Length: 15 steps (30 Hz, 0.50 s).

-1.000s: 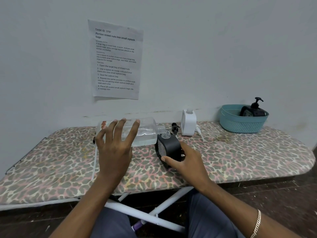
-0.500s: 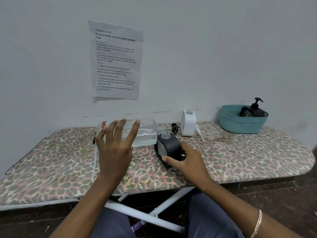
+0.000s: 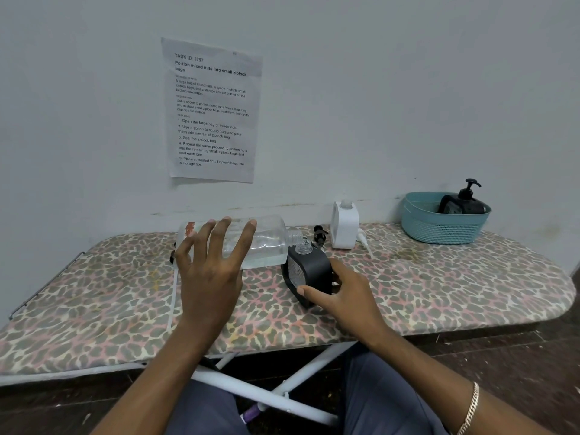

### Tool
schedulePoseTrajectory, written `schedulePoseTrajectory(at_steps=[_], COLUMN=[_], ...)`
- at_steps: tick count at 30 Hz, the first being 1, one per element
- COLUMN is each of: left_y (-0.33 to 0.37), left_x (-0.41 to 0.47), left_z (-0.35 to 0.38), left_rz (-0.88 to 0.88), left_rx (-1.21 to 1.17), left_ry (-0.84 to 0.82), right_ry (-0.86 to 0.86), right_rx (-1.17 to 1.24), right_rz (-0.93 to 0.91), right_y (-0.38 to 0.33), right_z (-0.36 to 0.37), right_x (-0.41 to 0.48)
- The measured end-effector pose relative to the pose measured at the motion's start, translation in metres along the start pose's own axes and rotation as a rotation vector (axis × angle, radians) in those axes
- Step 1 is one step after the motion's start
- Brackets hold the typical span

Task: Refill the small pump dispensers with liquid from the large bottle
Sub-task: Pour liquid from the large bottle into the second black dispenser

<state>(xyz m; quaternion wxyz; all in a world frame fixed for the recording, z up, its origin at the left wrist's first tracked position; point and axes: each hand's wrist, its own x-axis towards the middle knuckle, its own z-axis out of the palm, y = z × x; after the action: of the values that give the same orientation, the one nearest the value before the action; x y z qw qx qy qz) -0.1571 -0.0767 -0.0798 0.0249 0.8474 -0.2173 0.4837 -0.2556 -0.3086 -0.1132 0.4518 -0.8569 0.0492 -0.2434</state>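
Left grip (image 3: 210, 277) wraps the tipped, smooth, probably slippery large bottle (image 3: 270, 240) mid-body; right grip (image 3: 345, 296) clasps the rigid black dispenser (image 3: 310, 268).

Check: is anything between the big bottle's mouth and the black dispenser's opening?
Nothing visible. The bottle is tipped with its mouth just above the black dispenser, whose neck is uncapped. A black pump lies on the board behind it.

Head-worn view, forward and downward.
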Motion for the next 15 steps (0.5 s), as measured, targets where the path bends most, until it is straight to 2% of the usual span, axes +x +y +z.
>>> schedulePoseTrajectory(at_steps=[15], left_y=[-0.0004], left_x=[-0.0008], left_z=[0.0001], left_rz=[0.003], left_rx=[0.008], left_ry=[0.002], right_ry=[0.005], right_rx=[0.012], right_rz=[-0.006], right_y=[0.0006], right_z=[0.0008], right_x=[0.0002])
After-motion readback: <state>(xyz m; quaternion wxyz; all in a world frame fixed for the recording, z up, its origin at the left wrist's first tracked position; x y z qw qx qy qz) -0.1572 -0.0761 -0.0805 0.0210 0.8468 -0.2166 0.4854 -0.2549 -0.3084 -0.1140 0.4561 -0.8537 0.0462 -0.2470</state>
